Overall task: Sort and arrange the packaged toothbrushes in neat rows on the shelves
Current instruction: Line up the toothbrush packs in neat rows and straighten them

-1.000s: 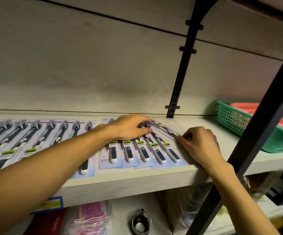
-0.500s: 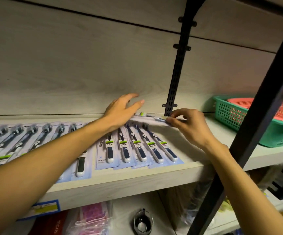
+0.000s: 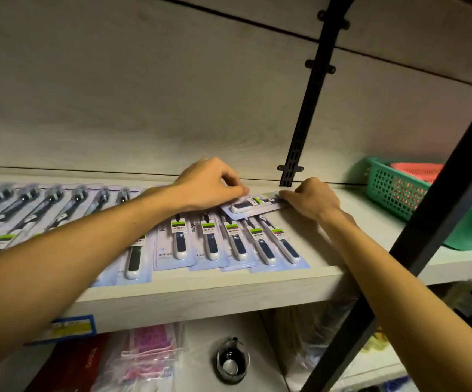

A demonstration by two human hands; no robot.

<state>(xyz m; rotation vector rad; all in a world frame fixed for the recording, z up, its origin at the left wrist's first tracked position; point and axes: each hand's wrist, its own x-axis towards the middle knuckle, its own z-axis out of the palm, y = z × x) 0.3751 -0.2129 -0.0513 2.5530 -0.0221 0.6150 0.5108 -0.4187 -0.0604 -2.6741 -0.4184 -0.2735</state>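
Note:
Packaged toothbrushes in pale blue blister cards lie in an overlapping row (image 3: pixel 229 244) along the light wooden shelf (image 3: pixel 201 298), with more of them stretching off to the left (image 3: pixel 31 205). One toothbrush pack (image 3: pixel 253 207) lies crosswise over the tops of the right-hand packs, near the back wall. My left hand (image 3: pixel 209 185) pinches its left end with curled fingers. My right hand (image 3: pixel 312 199) grips its right end. Both forearms reach in over the shelf's front edge.
A black slotted upright (image 3: pixel 305 108) runs up the back wall just behind the hands. A black diagonal frame bar (image 3: pixel 416 250) crosses the right foreground. A green basket (image 3: pixel 393 193) holding a red basket (image 3: pixel 418 171) stands at the right. Bagged goods and a small jar (image 3: pixel 232 362) sit on the shelf below.
The loose pack has been turned crosswise and now lies low over the row. My left hand went from raised with spread fingers to pinching the pack's left end; my right hand keeps the right end.

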